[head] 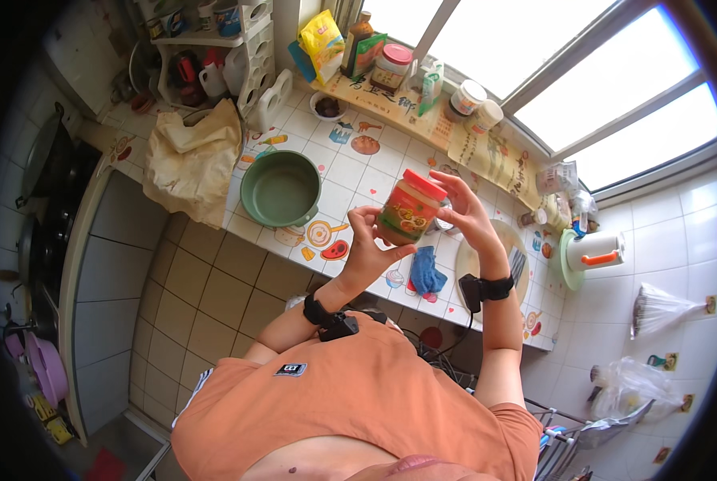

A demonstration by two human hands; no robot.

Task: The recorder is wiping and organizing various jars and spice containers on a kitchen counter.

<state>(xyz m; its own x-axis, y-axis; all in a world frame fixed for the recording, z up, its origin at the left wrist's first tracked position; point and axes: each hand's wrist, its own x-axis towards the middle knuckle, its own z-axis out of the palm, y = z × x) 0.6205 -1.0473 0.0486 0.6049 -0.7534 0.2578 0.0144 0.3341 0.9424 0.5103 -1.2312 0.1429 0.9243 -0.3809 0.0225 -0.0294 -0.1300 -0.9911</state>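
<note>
A jar (408,211) with a red lid and a red and green printed label is held up, tilted, above the tiled counter. My left hand (367,240) grips its lower part, thumb under the base. At the lid end, my right hand (468,210) has its fingers and thumb against the jar's side and lid. The lid is on the jar. To the left on the counter stands a green pot (281,187), with nothing seen inside. Below the jar lies a blue cloth (427,270), and a round board (495,246) is partly hidden behind my right wrist.
Jars (390,67), a bottle (356,42) and packets line the window ledge. A small bowl (328,107) holds dark pieces. A beige cloth (193,159) lies at the left corner near a white rack (256,60). A white jug (593,251) with an orange handle stands far right.
</note>
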